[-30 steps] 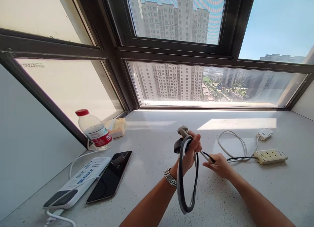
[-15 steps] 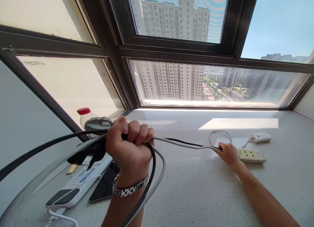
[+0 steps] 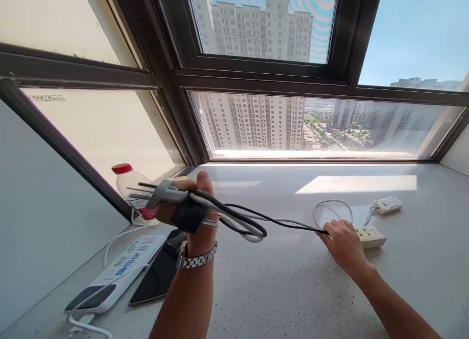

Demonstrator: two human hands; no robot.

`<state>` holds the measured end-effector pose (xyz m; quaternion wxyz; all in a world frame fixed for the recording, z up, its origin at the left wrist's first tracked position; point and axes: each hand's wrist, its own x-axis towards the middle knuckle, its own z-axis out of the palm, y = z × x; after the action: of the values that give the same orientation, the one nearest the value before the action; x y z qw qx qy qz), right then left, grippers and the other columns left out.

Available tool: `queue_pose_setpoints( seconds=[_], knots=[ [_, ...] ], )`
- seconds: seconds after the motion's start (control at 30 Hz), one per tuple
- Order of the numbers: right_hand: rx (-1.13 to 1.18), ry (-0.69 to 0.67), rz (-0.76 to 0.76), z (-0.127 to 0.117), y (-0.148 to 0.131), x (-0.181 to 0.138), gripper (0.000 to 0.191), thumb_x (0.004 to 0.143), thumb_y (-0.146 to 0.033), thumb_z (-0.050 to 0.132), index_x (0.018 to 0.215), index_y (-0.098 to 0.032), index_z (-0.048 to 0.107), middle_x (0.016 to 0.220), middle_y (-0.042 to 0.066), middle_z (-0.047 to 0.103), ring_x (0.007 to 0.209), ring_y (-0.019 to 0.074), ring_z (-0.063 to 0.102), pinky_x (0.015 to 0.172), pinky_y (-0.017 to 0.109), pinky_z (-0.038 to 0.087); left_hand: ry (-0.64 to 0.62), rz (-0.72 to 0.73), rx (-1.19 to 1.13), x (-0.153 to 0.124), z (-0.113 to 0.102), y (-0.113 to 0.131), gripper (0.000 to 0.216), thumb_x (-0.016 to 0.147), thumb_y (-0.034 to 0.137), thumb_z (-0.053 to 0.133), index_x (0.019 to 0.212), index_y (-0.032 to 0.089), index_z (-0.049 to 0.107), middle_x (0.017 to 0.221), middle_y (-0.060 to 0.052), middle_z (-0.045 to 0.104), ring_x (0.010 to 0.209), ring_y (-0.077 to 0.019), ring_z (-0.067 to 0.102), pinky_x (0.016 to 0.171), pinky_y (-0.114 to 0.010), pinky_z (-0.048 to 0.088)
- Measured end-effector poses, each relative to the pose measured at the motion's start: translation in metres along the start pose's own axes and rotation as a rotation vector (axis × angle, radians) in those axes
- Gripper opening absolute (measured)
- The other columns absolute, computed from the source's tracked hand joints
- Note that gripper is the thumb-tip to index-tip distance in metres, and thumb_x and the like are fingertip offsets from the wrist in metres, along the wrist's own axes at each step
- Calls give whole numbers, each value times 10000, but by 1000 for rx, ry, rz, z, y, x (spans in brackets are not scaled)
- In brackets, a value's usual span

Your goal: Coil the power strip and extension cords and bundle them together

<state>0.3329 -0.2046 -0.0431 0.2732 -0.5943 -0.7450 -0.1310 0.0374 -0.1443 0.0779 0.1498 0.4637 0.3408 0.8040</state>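
My left hand is closed around two power cords, raised above the white sill. A grey plug and a black plug lie across it with their metal prongs bare. Black and grey cords loop out from this hand and run rightward to my right hand. There the fingers close on the cords, low over the sill, right beside a cream power strip that the hand partly hides.
A white adapter with a thin cable lies behind the strip. At the left are a red-capped bottle, a white power bank with a cable, and a dark phone or tablet. Windows border the sill.
My left hand has turned over, bringing the plugs and prongs into view. The big cord loops at the left have gone from sight. My right hand has shifted slightly over the power strip.
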Motion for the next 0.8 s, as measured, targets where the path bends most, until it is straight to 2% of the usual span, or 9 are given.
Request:
queue_pose_setpoints(
  seconds=[0.1,0.17,0.23,0.33,0.43,0.53,0.6,0.7,0.8],
  knots=[
    [65,85,37,2,6,1,510,996,-503,313,725,-187,606,635,61,595,577,169,503,557,279,289,106,326,329,5,4,-5,269,734,194,740,584,171,518,579,40,443,593,-96,401,579,-214,308],
    [137,100,-6,-3,14,3,485,994,-497,345,757,-182,628,609,46,593,520,143,474,511,265,242,-19,411,398,7,8,-9,275,735,228,730,561,170,526,527,50,448,539,-84,390,586,-219,313],
    [230,51,-145,-11,22,6,452,974,-506,411,753,-183,638,562,22,570,472,120,437,491,257,214,-168,462,403,8,12,-15,308,725,280,725,535,166,512,472,60,426,479,-73,367,552,-218,307],
    [359,11,-361,-24,30,7,516,922,-567,475,589,-185,567,464,-6,462,424,101,356,478,261,190,-375,462,397,1,20,-25,384,731,313,710,493,161,450,431,72,356,433,-64,302,495,-211,270],
    [495,82,-473,-37,27,5,574,924,-572,445,488,-199,444,426,-21,350,415,107,292,476,273,201,-650,422,298,-19,31,-30,413,743,261,710,478,156,410,452,72,322,440,-58,275,476,-204,250],
    [658,126,-535,-51,14,0,549,944,-542,397,501,-219,404,435,-26,316,415,120,306,476,280,262,-952,432,133,-46,45,-28,296,765,198,683,541,155,495,496,57,401,451,-61,341,488,-202,286],
    [749,119,-550,-59,5,-2,541,950,-552,371,518,-228,392,443,-24,317,412,126,316,471,283,289,-1092,427,47,-63,53,-24,201,782,149,637,607,159,538,536,42,468,466,-68,397,503,-206,308],
    [887,73,-558,-66,-7,3,517,976,-509,329,547,-231,406,447,-16,358,409,130,345,465,284,310,-1245,400,-44,-85,61,-17,171,793,130,576,640,161,506,556,34,487,477,-76,409,505,-213,311],
    [1024,83,-501,-65,-16,18,460,993,-398,338,581,-219,437,452,-13,404,402,120,366,441,269,292,-1308,417,-100,-101,66,-14,155,797,168,553,662,168,476,551,38,467,478,-78,380,494,-214,312]
  ],
)
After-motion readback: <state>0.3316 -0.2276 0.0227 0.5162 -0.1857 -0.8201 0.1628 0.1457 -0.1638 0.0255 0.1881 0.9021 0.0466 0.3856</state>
